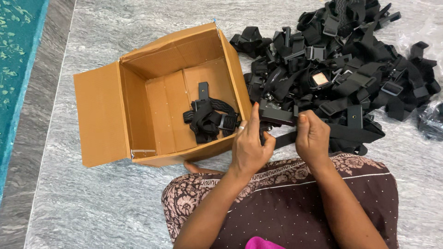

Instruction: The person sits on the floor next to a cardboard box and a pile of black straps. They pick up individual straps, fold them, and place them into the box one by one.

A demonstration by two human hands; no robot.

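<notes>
Two hands clamped on one black strap mount, just right of the cardboard box (110,110).
Left hand (249,147) and right hand (314,138) both gripping the strap mount (277,115) above the lap; heaped black straps (341,69) beyond; one strap bundle (207,117) inside the box.

Cardboard box (106,115): plain tan-brown inside and out. Strap mounts in the pile (341,60): black, 1 with a pale square patch. Strap bundle (207,119) in box: black. Floor (115,203): grey, streaked stone. Mat (16,55): teal, leaf print. Garment (295,207): dark brown, white dots, pinkish floral border.
</notes>
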